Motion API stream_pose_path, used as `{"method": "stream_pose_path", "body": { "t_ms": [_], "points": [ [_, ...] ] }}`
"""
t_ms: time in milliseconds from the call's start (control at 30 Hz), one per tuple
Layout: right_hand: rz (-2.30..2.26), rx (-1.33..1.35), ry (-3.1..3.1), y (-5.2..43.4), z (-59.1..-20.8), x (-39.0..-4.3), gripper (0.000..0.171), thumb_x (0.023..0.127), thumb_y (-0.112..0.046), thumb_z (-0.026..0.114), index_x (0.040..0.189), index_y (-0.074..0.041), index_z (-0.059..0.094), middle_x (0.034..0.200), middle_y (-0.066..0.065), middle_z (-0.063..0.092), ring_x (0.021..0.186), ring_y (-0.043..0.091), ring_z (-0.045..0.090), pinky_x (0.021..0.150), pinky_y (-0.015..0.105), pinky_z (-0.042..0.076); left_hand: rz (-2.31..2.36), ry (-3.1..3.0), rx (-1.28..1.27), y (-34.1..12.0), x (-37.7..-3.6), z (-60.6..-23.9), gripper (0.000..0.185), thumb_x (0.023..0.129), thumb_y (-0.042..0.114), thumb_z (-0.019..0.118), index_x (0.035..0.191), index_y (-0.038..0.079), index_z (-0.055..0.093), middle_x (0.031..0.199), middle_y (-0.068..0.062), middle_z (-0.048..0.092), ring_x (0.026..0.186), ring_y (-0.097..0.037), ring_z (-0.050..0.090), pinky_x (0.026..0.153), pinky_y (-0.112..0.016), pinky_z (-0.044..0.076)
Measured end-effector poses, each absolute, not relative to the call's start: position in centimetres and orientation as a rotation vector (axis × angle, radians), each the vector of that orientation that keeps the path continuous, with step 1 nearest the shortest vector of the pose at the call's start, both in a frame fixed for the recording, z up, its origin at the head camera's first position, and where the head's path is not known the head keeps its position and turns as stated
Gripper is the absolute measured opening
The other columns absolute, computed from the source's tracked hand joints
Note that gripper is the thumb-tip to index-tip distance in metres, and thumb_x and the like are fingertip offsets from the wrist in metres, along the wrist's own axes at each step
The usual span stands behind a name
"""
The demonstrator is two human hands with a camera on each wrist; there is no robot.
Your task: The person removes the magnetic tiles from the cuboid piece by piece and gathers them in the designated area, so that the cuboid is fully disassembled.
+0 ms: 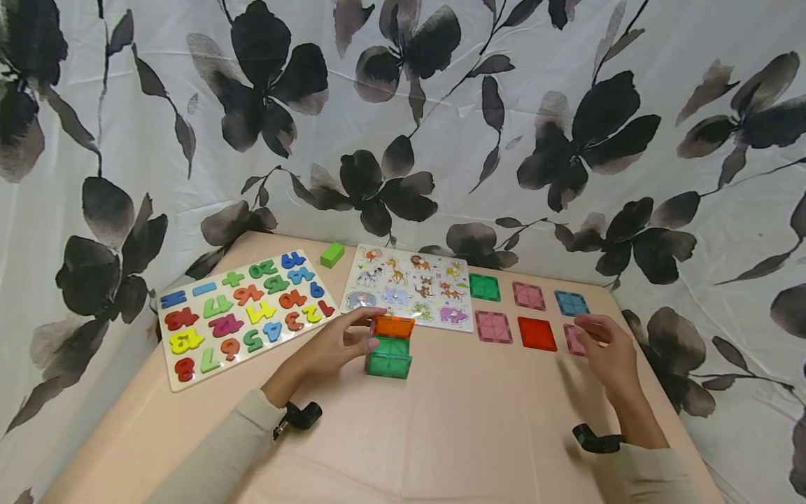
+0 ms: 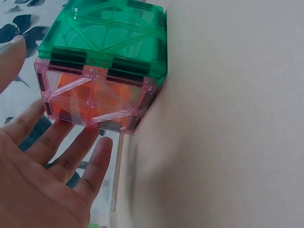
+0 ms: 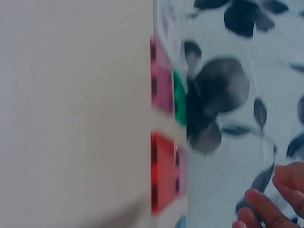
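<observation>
My left hand (image 1: 336,343) is at the left side of a small box of see-through magnetic tiles. Green tiles (image 1: 388,367) face me, and an orange tile (image 1: 394,327) stands at its far edge. In the left wrist view, a pink tile (image 2: 90,107) forms the side toward my palm. My extended fingers (image 2: 97,164) reach its edge, while the thumb stays apart. My right hand (image 1: 607,353) hovers by a pink tile (image 1: 573,341) at the far right and partly covers it. The right wrist view shows its bent fingers (image 3: 268,209) with nothing between them.
Near the right hand lie a red tile (image 1: 537,334), a pink tile (image 1: 494,327), another pink tile (image 1: 529,295), a blue tile (image 1: 571,303) and a green tile (image 1: 484,287). Behind the box are an animal puzzle board (image 1: 349,297), a number board (image 1: 208,381) and a green block (image 1: 332,255).
</observation>
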State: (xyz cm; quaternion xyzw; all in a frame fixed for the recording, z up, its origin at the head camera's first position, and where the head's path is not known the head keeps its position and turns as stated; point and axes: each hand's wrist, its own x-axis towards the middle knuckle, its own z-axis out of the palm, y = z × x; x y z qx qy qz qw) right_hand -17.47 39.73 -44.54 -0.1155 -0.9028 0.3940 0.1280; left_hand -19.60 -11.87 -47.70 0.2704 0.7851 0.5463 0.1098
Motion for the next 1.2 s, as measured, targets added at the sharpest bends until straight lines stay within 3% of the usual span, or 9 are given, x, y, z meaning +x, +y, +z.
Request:
{"method": "stream_pose_path", "body": {
  "t_ms": [167,333,433,633,733,933,1200],
  "points": [
    [1.158,-0.082,-2.634,35.1,-44.0,-16.7,0.035,0.108,-0.031,0.063,0.140,-0.015,0.064,0.139,0.012,0.069,0.112,0.004,0.061,0.084,0.004,0.052,1.676,2.227,0.840,-11.9,-19.9,-48.1,0.051,0.109,0.022,0.061,0.158,0.013,0.048,0.163,-0.015,0.047,0.150,-0.046,0.046,0.120,-0.065,0.043],
    [1.204,0.152,-2.643,30.8,-44.0,-16.5,0.028,0.106,-0.022,0.068,0.134,-0.020,0.069,0.134,0.005,0.072,0.116,0.011,0.067,0.091,0.006,0.051,1.758,2.153,0.856,-11.7,-20.2,-48.6,0.047,0.110,0.016,0.060,0.154,0.007,0.050,0.160,-0.017,0.050,0.151,-0.046,0.045,0.123,-0.065,0.039],
    [1.263,0.258,-2.670,28.1,-43.9,-16.4,0.028,0.104,-0.018,0.070,0.132,-0.022,0.069,0.133,0.000,0.072,0.119,0.018,0.068,0.098,0.016,0.054,1.786,2.134,0.854,-11.6,-20.3,-49.0,0.045,0.110,0.014,0.059,0.153,0.006,0.051,0.159,-0.018,0.051,0.150,-0.046,0.046,0.123,-0.065,0.038],
    [1.359,0.486,-2.719,22.9,-43.8,-15.9,0.029,0.100,-0.022,0.076,0.128,-0.024,0.072,0.130,-0.001,0.073,0.119,0.025,0.069,0.106,0.053,0.058,1.800,2.131,0.804,-11.4,-20.4,-49.4,0.043,0.110,0.011,0.058,0.152,0.009,0.051,0.159,-0.016,0.051,0.150,-0.044,0.046,0.125,-0.064,0.038],
    [1.406,0.627,-2.740,20.7,-44.1,-15.8,0.028,0.099,-0.021,0.077,0.127,-0.024,0.072,0.127,0.000,0.075,0.120,0.029,0.069,0.107,0.059,0.056,1.794,2.134,0.779,-11.3,-20.3,-49.3,0.043,0.110,0.011,0.058,0.152,0.010,0.052,0.160,-0.015,0.050,0.151,-0.043,0.045,0.125,-0.063,0.038],
    [1.446,0.823,-2.803,17.3,-44.8,-16.0,0.025,0.097,-0.016,0.078,0.120,-0.025,0.076,0.121,-0.008,0.075,0.121,0.021,0.066,0.108,0.059,0.055,1.800,2.135,0.768,-11.2,-20.1,-49.3,0.042,0.109,0.012,0.059,0.151,0.011,0.053,0.159,-0.013,0.051,0.152,-0.040,0.045,0.126,-0.062,0.037],
    [1.290,0.923,-2.841,14.7,-45.6,-16.0,0.013,0.095,-0.008,0.079,0.101,-0.020,0.080,0.102,-0.008,0.077,0.101,0.016,0.066,0.096,0.041,0.060,1.841,2.117,0.799,-11.1,-20.2,-49.6,0.041,0.109,0.009,0.059,0.149,0.008,0.054,0.155,-0.018,0.054,0.149,-0.042,0.049,0.123,-0.061,0.041]
  ]
}}
